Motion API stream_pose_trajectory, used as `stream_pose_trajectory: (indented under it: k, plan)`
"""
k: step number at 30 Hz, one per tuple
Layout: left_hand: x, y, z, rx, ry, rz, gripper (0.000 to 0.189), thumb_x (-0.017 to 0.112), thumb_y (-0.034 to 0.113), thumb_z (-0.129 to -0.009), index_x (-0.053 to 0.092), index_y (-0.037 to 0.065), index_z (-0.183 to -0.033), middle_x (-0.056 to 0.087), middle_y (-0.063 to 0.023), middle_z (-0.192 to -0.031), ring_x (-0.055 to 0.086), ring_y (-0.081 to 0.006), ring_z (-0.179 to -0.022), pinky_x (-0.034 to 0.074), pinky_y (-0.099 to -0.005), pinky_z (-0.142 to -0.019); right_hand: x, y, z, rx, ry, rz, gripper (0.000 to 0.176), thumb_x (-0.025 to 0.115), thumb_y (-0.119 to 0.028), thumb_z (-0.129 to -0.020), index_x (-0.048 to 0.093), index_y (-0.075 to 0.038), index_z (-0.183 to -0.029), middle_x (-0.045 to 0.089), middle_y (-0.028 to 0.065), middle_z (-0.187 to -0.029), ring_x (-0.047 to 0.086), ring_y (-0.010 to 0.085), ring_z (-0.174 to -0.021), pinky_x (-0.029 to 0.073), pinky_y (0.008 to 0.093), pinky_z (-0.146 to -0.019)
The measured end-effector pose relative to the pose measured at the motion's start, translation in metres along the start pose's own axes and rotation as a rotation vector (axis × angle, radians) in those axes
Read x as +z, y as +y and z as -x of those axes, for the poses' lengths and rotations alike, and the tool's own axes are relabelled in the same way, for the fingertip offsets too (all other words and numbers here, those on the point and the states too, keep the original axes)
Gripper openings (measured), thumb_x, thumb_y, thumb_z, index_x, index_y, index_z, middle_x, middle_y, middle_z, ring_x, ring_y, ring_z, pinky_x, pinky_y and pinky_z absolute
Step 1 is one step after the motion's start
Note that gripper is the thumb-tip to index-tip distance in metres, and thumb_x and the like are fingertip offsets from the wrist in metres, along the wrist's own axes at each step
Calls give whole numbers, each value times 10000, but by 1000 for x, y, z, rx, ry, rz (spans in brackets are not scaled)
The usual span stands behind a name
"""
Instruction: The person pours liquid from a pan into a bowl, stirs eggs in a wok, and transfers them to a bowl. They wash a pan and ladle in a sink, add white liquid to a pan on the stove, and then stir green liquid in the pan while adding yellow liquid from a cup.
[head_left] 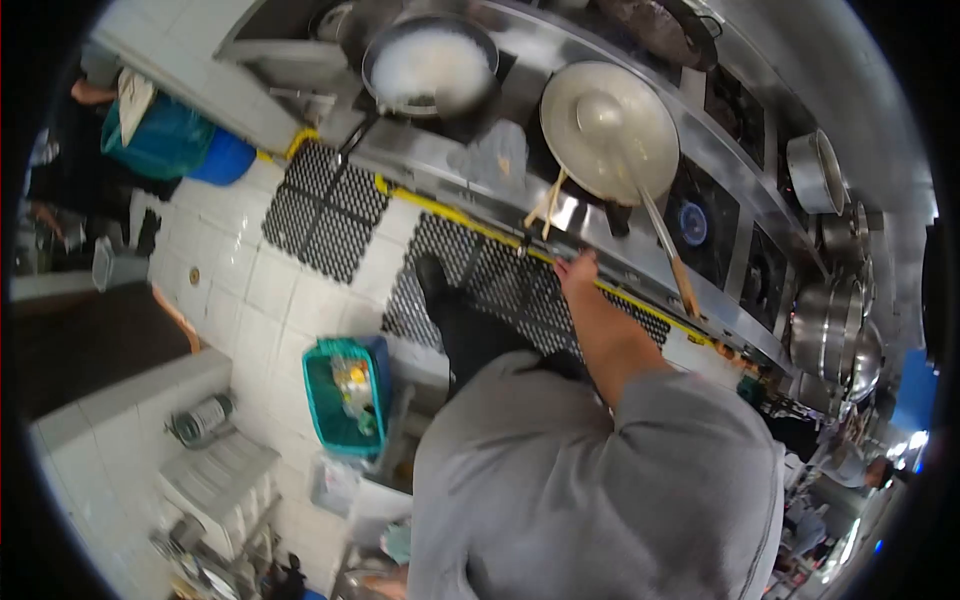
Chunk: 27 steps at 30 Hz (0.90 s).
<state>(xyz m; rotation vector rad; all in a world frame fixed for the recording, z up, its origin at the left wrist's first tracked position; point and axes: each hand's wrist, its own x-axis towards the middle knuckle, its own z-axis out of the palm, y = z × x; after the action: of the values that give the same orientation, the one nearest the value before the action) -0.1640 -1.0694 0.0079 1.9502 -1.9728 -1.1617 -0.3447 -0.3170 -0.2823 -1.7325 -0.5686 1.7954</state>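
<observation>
Head view: my right hand [578, 268] rests on the yellow-striped front edge of the stove [640, 262], the bare forearm reaching out from a grey sleeve. It is too small for me to tell whether the fingers clench the edge or only lie on it. My left hand is out of frame. Chopsticks [545, 205] lie just beside the hand, and the wooden-handled ladle [668, 245] leans out of the steel wok [608, 128] nearby. A steaming pan [430, 62] sits further along. Black mats [325, 205] and a green crate [345, 395] are on the floor.
</observation>
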Motion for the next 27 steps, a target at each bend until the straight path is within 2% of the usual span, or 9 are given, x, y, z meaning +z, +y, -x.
stream_pose_trajectory:
  k: [7, 8, 9, 10, 13, 17, 20, 24, 27]
  plan:
    - [134, 232, 32, 86, -350, 405, 423, 585, 373, -1063, 639, -28, -1187, 585, -113, -827, 571, -240, -702, 495, -394, -615, 32, -3, 20, -26, 295, -151, 559, 421, -558, -1092, 583, -34, -1198, 651, 185, -1080, 678, 327, -776, 603, 486, -701]
    - [183, 272, 73, 168, -120, 227, 205, 662, 277, -1006, 658, 141, -1160, 640, -47, -906, 622, -230, -687, 557, -355, -599, 25, 17, 10, 38, 351, -32, 569, 440, -554, -1091, 600, -11, -1142, 653, 207, -1011, 681, 335, -749, 601, 479, -654]
    - [203, 288, 58, 211, -430, 186, 171, 680, 288, -994, 576, 168, -1057, 523, -13, -792, 523, -133, -627, 410, -317, -518, 12, 41, -7, 101, 384, 103, 584, 460, -550, -1090, 617, 12, -1086, 654, 229, -943, 685, 343, -722, 598, 472, -608]
    - [243, 315, 64, 204, -503, 89, 379, 638, 295, -1023, 523, 91, -1321, 559, -23, -862, 466, -118, -618, 368, -296, -520, 7, 62, 1, 116, 205, 434, 578, 479, -528, -1090, 638, 26, -1046, 644, 230, -837, 669, 350, -668, 575, 470, -528]
    - [363, 389, 97, 261, -752, 89, 188, 617, 262, -1038, 595, 79, -1075, 583, -40, -833, 514, -124, -614, 422, -285, -527, -5, 89, 21, 5, -822, 1554, 333, 584, -260, -1016, 713, 37, -1092, 723, 176, -968, 713, 272, -777, 582, 473, -698]
    - [514, 492, 186, 462, -1091, 32, 294, 576, 286, -1085, 559, 74, -882, 508, -7, -702, 505, -128, -573, 418, -306, -504, 68, 52, 125, 206, -678, 1282, 300, 609, -242, -1003, 760, 15, -1044, 772, 152, -987, 739, 324, -838, 585, 439, -738]
    - [618, 582, 262, 787, -1321, -86, 350, 555, 313, -1102, 544, 84, -837, 515, -9, -649, 499, -127, -540, 404, -310, -491, 91, 27, 117, -184, -1394, 2199, 313, 648, -269, -992, 746, 22, -1057, 774, 143, -932, 748, 329, -826, 601, 481, -704]
    - [796, 725, 337, 1149, -1339, -45, 340, 612, 303, -1077, 549, 79, -829, 563, -21, -623, 496, -107, -491, 401, -284, -463, 159, -23, 208, 600, -571, 1354, 369, 625, -345, -1035, 686, -31, -1219, 747, 127, -1062, 763, 314, -921, 623, 511, -724]
    - [954, 845, 396, 1275, -1385, -117, 251, 632, 284, -1062, 630, 55, -959, 640, -52, -746, 578, -123, -594, 445, -293, -513, 182, -9, 228, 797, -358, 1019, 375, 564, -337, -1066, 681, -6, -1199, 729, 138, -1131, 758, 287, -922, 635, 472, -740]
